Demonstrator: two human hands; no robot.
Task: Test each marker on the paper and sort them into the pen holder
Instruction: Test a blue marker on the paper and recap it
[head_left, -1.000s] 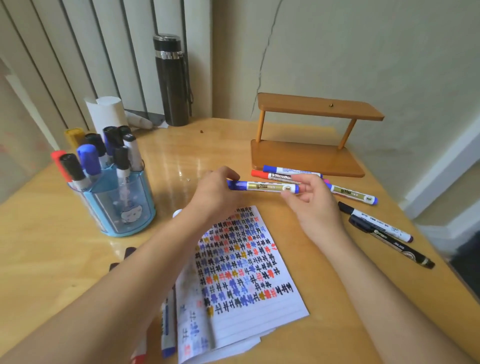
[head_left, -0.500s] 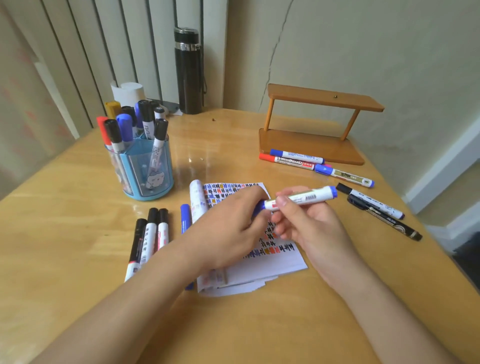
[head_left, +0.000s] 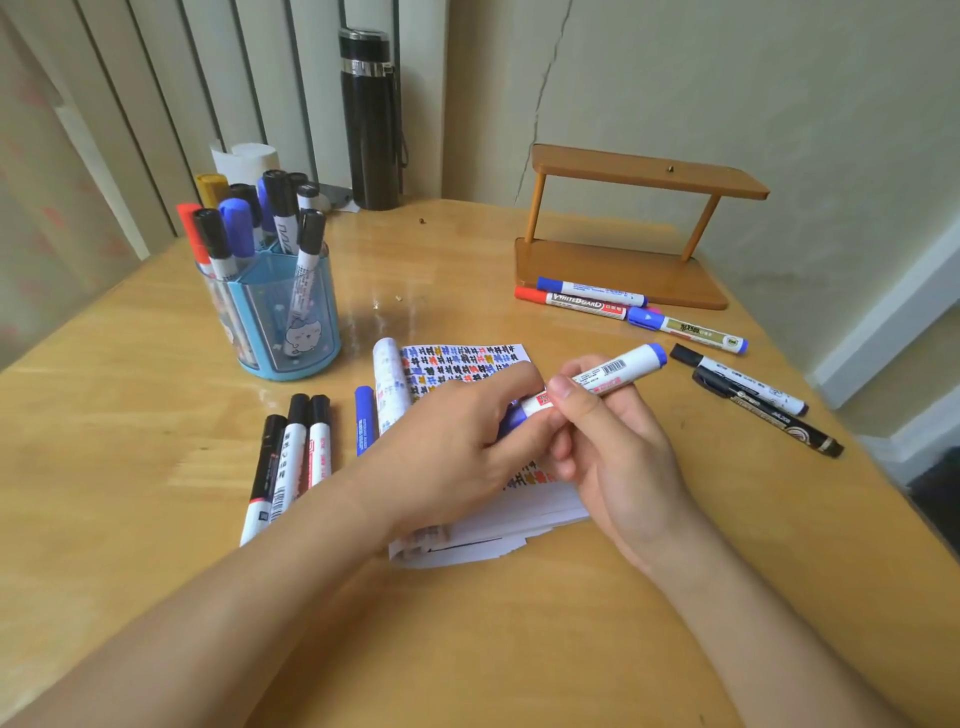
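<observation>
Standing in the blue pen holder (head_left: 260, 327) is a cluster of capped markers (head_left: 283, 208) in black, blue, red and gold. The blue marker (head_left: 618, 370) hangs over the scribbled paper (head_left: 467, 358), its barrel pinched by the right-hand grip (head_left: 618, 447) and its cap end wrapped in the curled left-hand grip (head_left: 457, 447). Loose markers lie on the wooden bench (head_left: 156, 389), with a wooden rack (head_left: 623, 260) and black flask (head_left: 370, 119) near the wall.

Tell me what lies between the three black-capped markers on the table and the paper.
The head view shows one blue marker lying there, close beside the paper's curled left edge and apart from the black-capped markers.
</observation>
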